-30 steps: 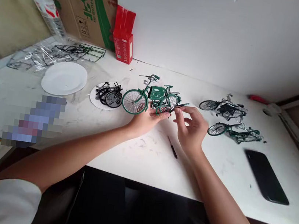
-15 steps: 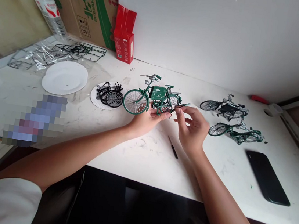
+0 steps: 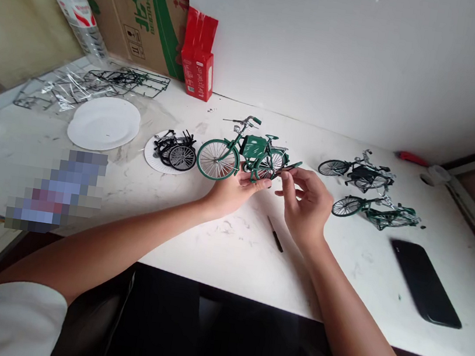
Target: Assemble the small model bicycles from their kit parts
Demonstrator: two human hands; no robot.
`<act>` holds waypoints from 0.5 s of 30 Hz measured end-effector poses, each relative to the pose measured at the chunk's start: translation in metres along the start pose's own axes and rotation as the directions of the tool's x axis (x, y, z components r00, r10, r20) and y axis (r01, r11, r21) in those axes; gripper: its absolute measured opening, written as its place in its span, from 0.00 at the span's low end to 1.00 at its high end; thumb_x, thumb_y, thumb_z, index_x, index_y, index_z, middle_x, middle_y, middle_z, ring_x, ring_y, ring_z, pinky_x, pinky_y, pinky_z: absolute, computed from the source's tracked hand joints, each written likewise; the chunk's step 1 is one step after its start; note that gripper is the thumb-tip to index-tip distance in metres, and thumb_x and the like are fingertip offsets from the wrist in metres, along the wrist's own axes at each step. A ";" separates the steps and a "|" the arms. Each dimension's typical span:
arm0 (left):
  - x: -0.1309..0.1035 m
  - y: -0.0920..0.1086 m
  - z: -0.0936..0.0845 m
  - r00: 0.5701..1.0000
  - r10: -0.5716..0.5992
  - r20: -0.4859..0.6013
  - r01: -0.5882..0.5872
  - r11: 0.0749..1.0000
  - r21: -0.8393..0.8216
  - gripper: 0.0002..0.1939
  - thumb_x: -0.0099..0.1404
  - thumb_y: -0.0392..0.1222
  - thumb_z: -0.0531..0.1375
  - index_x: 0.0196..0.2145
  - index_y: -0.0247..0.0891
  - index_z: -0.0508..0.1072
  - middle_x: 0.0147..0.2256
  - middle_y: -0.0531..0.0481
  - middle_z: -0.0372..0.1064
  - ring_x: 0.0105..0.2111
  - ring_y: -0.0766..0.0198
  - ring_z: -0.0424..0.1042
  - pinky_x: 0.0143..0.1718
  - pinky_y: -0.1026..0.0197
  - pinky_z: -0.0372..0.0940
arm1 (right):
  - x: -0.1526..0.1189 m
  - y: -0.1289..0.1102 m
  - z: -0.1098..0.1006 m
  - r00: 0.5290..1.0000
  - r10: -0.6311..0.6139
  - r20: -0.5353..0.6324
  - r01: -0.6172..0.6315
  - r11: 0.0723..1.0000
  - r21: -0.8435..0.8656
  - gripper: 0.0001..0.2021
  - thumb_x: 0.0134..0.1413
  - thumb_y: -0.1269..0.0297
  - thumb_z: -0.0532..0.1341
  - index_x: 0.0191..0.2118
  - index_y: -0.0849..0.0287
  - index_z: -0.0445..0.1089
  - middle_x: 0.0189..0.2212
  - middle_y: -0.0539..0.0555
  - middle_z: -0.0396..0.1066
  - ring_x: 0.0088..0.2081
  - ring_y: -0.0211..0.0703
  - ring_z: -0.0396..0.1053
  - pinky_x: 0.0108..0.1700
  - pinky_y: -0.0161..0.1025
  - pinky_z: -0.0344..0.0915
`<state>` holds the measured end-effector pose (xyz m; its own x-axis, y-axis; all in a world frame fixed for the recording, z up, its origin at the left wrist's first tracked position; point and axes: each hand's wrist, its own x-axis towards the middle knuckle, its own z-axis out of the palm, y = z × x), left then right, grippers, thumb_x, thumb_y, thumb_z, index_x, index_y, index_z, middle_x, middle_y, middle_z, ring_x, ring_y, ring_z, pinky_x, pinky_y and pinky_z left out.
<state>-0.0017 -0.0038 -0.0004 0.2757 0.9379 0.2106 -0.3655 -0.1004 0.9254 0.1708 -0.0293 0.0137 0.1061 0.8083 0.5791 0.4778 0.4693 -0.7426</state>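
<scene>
My left hand point(image 3: 229, 197) is closed around the underside of a green model bicycle point(image 3: 252, 147) and holds it upright above the table. The bicycle has spoked wheels, silver handlebars with a green grip, and a green bag in the frame. My right hand point(image 3: 306, 202) pinches a slim dark piece point(image 3: 293, 166) with a greenish end, right at the rear wheel. Its kind is too small to make out, and my fingers cover part of it.
A paper plate point(image 3: 154, 156) bears black bicycle parts. Further left lie white plates point(image 3: 103, 124) and part frames point(image 3: 145, 81). Two model bicycles point(image 3: 359, 173), a phone point(image 3: 426, 283) and a thin black stick point(image 3: 275, 234) are to the right. Behind stand a red packet point(image 3: 197, 72) and a bottle point(image 3: 77, 11).
The bicycle's front has tilted up very slightly, with the handlebars turned a little. Both hands keep nearly the same place and hold.
</scene>
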 end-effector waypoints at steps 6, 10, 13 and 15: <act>0.001 -0.004 -0.001 1.000 0.022 0.006 -0.022 1.000 -0.022 0.25 0.65 0.49 0.75 0.56 0.39 0.78 0.53 0.40 0.82 0.59 0.47 0.78 0.68 0.39 0.67 | 0.001 0.000 -0.003 0.998 -0.045 0.043 0.047 0.998 -0.035 0.15 0.71 0.48 0.65 0.44 0.55 0.77 0.41 0.54 0.78 0.36 0.42 0.80 0.35 0.41 0.87; 0.002 -0.007 -0.001 1.000 0.021 0.012 -0.021 1.000 -0.019 0.24 0.65 0.51 0.74 0.55 0.39 0.79 0.53 0.40 0.82 0.59 0.46 0.78 0.68 0.39 0.67 | 0.001 0.000 -0.003 0.996 -0.071 0.046 0.073 0.996 -0.054 0.14 0.72 0.49 0.65 0.44 0.55 0.77 0.40 0.54 0.78 0.35 0.42 0.80 0.37 0.42 0.87; 0.002 -0.007 -0.001 1.000 0.021 0.012 -0.021 1.000 -0.016 0.26 0.65 0.51 0.74 0.56 0.40 0.79 0.53 0.41 0.83 0.59 0.47 0.78 0.69 0.39 0.66 | 0.001 0.000 -0.003 0.997 -0.057 0.044 0.060 0.997 -0.055 0.15 0.72 0.48 0.65 0.43 0.54 0.77 0.41 0.54 0.78 0.36 0.43 0.81 0.38 0.43 0.88; 0.002 -0.005 -0.001 1.000 0.024 0.011 -0.024 1.000 -0.013 0.28 0.65 0.52 0.75 0.59 0.41 0.77 0.53 0.41 0.83 0.59 0.47 0.79 0.69 0.38 0.66 | 0.001 0.000 -0.002 0.998 -0.042 0.043 0.044 0.998 -0.047 0.15 0.71 0.47 0.65 0.43 0.54 0.77 0.41 0.55 0.78 0.36 0.44 0.82 0.39 0.44 0.88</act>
<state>0.0001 -0.0015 -0.0052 0.2768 0.9314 0.2365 -0.3836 -0.1185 0.9159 0.1730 -0.0294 0.0152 0.0480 0.8026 0.5946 0.5224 0.4872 -0.6998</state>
